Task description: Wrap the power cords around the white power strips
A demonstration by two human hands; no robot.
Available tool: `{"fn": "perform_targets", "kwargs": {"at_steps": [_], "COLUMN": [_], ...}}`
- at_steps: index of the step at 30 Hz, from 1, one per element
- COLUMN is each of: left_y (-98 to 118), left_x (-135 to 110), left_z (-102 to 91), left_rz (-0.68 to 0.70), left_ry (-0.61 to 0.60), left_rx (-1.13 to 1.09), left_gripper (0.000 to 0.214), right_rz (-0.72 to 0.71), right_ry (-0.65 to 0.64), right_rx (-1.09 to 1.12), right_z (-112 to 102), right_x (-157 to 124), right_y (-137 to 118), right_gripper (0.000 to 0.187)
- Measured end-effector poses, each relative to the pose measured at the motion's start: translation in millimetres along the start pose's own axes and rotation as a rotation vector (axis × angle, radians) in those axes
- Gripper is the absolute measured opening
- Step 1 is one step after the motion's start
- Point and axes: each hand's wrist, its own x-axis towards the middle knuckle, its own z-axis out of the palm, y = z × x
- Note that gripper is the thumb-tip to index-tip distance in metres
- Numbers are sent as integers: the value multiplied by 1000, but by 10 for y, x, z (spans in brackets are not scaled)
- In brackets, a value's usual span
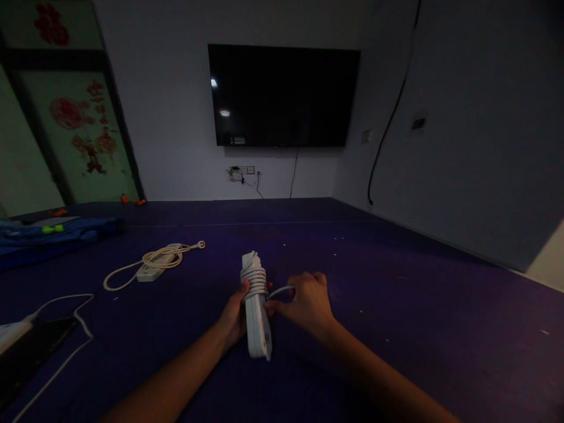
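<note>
A white power strip [255, 329] is held up in front of me, tilted, with its long side pointing away. Several turns of its grey-white cord [254, 282] are wound around its upper half. My left hand [235, 311] grips the strip from the left, thumb on the coils and the other fingers mostly behind it. On the right side, my right hand [306, 299] is closed on a loose stretch of the cord [279, 290], which arcs from the coils into its fingers. Its thumb and fingertips are close to the strip's edge.
A second power strip [152, 271] lies left on the purple floor [352, 352], its cord looped over it. A dark flat object [39, 352] with a white cable [81, 320] is at lower left. Blue cloth [83, 229] lies farther back. A television [284, 97] hangs on the far wall.
</note>
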Motion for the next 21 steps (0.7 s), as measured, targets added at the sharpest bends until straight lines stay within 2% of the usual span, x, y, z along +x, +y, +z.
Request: {"fn": "perform_targets", "kwargs": {"at_steps": [4,8,13,21], "left_y": [-25,-3,25,21], "left_x": [-9,2,7,5], "left_z": [3,24,42,57], "left_rz": [20,18,32,44], "left_ry": [21,76,72,90], "left_rx": [11,17,-70,-140], "left_gripper": [44,39,32,42], "right_rz": [4,39,16,-76], "right_ry": [131,151,124,-2], "right_rx": [-54,-56,-78,-8], "right_z": [-17,19,128,362], "right_x": [39,60,103,174], "right_y": [41,104,265,546], "right_gripper": [47,46,47,47]}}
